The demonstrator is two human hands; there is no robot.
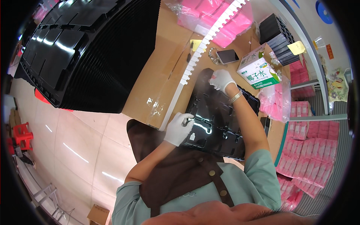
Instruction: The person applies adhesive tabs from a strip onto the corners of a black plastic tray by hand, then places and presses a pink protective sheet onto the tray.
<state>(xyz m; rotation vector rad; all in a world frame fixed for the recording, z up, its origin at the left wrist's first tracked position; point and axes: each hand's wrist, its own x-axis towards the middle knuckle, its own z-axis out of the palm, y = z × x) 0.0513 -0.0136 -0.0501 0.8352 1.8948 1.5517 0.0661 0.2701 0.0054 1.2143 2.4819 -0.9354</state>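
Observation:
A glossy black plastic tray (221, 129) with moulded compartments lies in front of me on the work table. My left hand (179, 129), in a white glove, is at the tray's left edge with thumb and forefinger curled around it. Toward the tray's far side, my right hand (222, 80), also gloved, has its fingers drawn together. Whatever it may hold is hidden under the fingers. A dark, rounded brown-black shape (202, 80) shows just left of that hand; its kind is unclear.
Left stands a tall stack of black trays (93, 63) on cardboard (150, 93). A white notched strip (195, 56) crosses the table. Beyond lie pink packs (221, 22), a phone (227, 56), a pen (190, 52) and a white-green carton (260, 67). Shelves hold pink packs (309, 153).

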